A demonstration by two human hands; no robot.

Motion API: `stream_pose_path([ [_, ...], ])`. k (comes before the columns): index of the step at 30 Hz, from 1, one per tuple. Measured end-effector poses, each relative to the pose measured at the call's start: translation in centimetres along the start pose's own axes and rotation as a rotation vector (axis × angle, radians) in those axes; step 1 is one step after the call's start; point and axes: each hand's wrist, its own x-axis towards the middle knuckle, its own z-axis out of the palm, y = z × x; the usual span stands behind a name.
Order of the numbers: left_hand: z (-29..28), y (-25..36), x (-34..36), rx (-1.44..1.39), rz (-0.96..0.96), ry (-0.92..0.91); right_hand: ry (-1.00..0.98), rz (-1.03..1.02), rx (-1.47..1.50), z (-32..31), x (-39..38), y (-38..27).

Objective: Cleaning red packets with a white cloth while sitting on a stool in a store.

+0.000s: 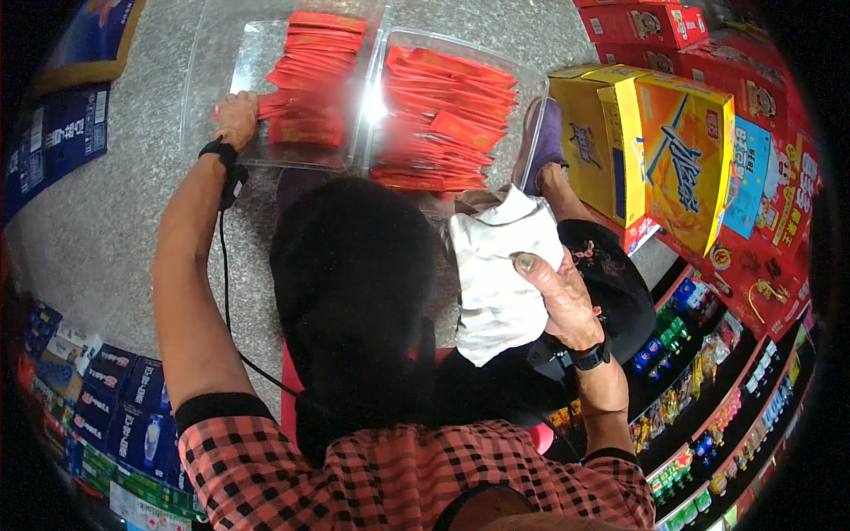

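My left hand [237, 119] has its fingers closed on a red packet [268, 108] at the left side of a clear plastic bin [212, 66]. More red packets [317, 49] lie overlapped in that bin, partly washed out by glare. A second clear bin [537, 84] beside it holds a long row of red packets [443, 142]. My right hand [567, 301] grips a folded white cloth [496, 248] over my leg, below the second bin.
Yellow cartons [677, 164] and red boxes [770, 274] stand at the right, above shelves of bottles and snacks [673, 336]. Blue cartons are at upper left [57, 146] and lower left [137, 425]. My dark-clad legs [345, 274] and purple shoe [547, 128] are below and beside the bins.
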Motion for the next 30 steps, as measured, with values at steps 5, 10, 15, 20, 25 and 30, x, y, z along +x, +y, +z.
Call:
stream_pose_path([
  [5,1.6,-1.3,0.4,0.082,0.056,-0.01,0.012,-0.016,0.02,0.6,-0.1,-0.2],
  [10,0.0,-0.2,0.3,0.135,0.031,-0.098,0.024,-0.011,0.02,0.0,0.1,0.2],
  [15,1.2,-1.8,-0.3,-0.044,0.068,0.05,0.028,-0.002,0.03,0.2,0.1,0.4],
  [20,-1.0,-0.4,-1.0,-0.174,0.139,0.092,-0.006,-0.031,0.001,0.0,0.1,0.4],
  [25,-0.1,-1.1,-0.4,-0.328,0.175,0.106,0.034,-0.006,-0.003,0.2,0.2,0.2],
  [30,1.0,-1.8,-0.4,-0.104,0.286,0.083,0.005,-0.015,-0.004,0.3,0.1,0.0],
])
